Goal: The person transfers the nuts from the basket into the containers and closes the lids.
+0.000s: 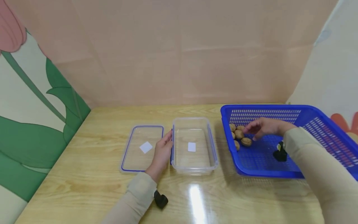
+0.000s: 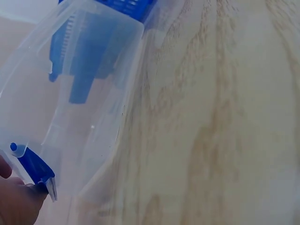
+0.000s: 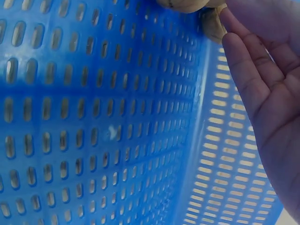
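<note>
A clear plastic food container (image 1: 194,165) with a blue latch (image 2: 35,168) stands in the middle of the table. My left hand (image 1: 162,149) rests against its left wall, fingers fairly straight beside the latch. To the right, inside a blue plastic basket (image 1: 268,172), several walnuts (image 1: 246,142) lie together near the left wall. Over the basket, close to those walnuts, hangs my right hand (image 1: 263,126), its fingers loosely bent and nothing seen held. The right wrist view shows its palm and fingers (image 3: 243,58) beside walnuts (image 3: 213,26) at the top.
Left of the container, a clear lid (image 1: 134,149) with a blue seal lies flat on the wooden table (image 1: 84,174), partly behind my left hand. The basket's rim rises around the walnuts. A pinkish sheet (image 1: 179,62) hangs behind the table.
</note>
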Available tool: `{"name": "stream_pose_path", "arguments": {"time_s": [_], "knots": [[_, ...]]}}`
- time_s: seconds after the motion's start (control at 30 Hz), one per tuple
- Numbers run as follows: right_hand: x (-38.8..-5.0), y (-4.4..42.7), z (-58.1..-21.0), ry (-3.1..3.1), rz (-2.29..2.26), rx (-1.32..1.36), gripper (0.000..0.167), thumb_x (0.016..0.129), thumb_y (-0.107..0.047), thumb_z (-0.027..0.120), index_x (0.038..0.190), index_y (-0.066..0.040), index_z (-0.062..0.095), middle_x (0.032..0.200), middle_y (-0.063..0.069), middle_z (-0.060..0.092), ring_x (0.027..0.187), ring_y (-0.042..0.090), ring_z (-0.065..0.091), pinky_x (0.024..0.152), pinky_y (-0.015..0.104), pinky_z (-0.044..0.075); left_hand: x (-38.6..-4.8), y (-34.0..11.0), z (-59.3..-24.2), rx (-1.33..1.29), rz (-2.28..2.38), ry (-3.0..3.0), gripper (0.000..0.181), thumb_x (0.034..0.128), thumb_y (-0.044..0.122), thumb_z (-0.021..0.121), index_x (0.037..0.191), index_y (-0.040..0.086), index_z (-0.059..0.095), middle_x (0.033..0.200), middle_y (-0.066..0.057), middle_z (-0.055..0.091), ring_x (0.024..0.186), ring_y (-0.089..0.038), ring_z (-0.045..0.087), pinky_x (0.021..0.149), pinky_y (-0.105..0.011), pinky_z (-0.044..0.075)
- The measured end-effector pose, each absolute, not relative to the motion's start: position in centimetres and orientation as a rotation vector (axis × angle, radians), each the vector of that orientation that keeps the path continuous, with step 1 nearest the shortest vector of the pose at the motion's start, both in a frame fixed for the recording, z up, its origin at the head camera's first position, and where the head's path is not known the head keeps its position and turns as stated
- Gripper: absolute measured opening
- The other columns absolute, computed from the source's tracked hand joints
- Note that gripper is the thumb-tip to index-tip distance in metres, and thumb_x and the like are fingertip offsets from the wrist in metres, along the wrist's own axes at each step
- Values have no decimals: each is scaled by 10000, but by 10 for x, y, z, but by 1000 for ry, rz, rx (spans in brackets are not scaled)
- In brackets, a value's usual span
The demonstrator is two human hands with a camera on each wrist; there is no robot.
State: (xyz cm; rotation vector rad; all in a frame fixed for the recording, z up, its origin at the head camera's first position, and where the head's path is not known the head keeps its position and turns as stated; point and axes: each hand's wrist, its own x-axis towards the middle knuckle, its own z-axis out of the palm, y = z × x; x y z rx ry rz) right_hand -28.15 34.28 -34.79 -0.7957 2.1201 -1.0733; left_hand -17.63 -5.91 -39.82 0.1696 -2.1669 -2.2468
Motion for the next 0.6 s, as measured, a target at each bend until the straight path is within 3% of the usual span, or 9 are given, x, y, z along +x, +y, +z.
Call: {"name": "stream_pose_path", "arguments": {"time_s": [0.4,0.6], "knots": [[-281,348,-362,2054,-1103,-730,348,720,67,681,1065,77,641,1031,-125,673,968,-28,593,830,158,502,-174,-55,-400,180,-2197,-2209,432,962,81,385,1394,84,399,1449,-34,387,1353,-192,322,1116,-346,292],[-280,345,-371,2120,-1043,-737,385,701,23,715,1049,145,605,976,-89,682,904,4,609,797,173,518,-173,-56,-401,172,-2202,-2200,431,967,85,379,1398,83,393,1456,-30,376,1358,-187,312,1120,-344,282]]}}
